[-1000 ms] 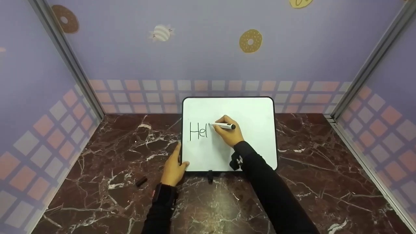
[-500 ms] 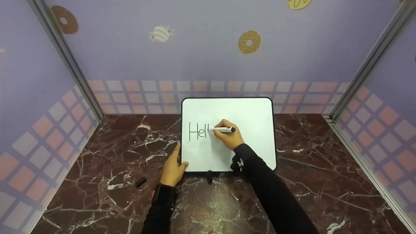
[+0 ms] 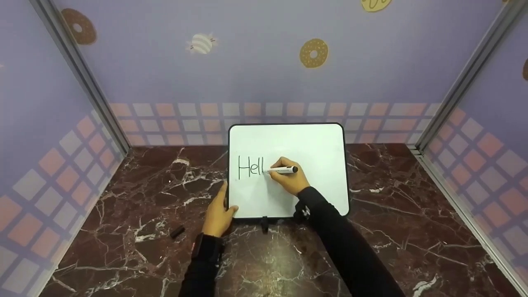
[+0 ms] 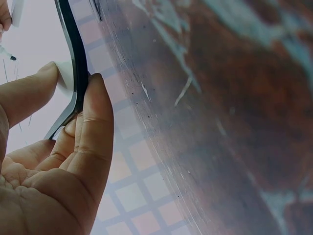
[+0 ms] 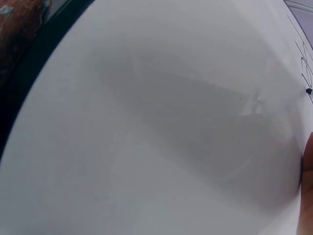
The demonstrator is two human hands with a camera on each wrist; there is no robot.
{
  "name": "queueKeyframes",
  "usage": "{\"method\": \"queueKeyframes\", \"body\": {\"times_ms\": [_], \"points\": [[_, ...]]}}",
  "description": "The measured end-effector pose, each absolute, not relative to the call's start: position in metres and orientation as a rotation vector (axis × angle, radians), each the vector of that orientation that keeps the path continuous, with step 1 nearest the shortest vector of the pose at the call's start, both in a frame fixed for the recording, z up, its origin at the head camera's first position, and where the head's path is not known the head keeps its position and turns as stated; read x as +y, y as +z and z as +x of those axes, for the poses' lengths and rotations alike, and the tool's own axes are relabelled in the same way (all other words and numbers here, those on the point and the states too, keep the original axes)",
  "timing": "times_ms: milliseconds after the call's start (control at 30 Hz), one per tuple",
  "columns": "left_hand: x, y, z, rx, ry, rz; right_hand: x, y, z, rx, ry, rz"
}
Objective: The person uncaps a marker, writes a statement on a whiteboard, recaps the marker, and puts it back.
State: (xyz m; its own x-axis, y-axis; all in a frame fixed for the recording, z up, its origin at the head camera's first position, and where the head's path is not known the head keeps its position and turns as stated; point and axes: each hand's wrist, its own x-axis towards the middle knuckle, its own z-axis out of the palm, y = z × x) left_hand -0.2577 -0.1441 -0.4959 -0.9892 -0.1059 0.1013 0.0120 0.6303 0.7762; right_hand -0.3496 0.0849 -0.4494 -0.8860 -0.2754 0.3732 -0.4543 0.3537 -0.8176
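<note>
A: Start nearest. What's by the person?

B: Two dark sleeves over the marble table (image 3: 392,194). The left hand (image 3: 217,216) pinches the board (image 3: 288,140) at its near-left corner: in the left wrist view the thumb lies on the white face and the fingers (image 4: 95,132) curl round the black rim, so that hand is clamped on the board.

A: And left of that hand?

B: A small dark cap (image 3: 177,231) lies on the table, apart from the hand and the board.

A: Further in?

B: The right hand (image 3: 292,179) rests on the board's face, fingers curled round a pen (image 3: 284,169). The pen's long axis runs nearly level, left to right, its tip at the left end and its black end to the right.

A: Where does the tip sit against the writing?

B: Just right of the second "l" in the letters (image 3: 250,167), which read "Hell". The right wrist view catches only the tip at the frame's edge, touching or just off the surface; I cannot tell which.

A: So which way is the free white?

B: To the right of the tip, under and beyond the right hand, which is much the nearer one to it; the left stays at the rim.

A: And farthest back?

B: The board stands tilted against a lilac wall (image 3: 255,62) printed with donuts.
</note>
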Motion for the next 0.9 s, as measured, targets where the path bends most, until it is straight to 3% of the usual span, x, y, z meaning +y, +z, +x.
{"method": "queueKeyframes", "body": {"times_ms": [900], "points": [[-0.1452, -0.4992, -0.2577, -2.698, -1.307, 0.062, 0.0931, -0.4525, -0.3506, -2.381, 1.703, 0.544]]}}
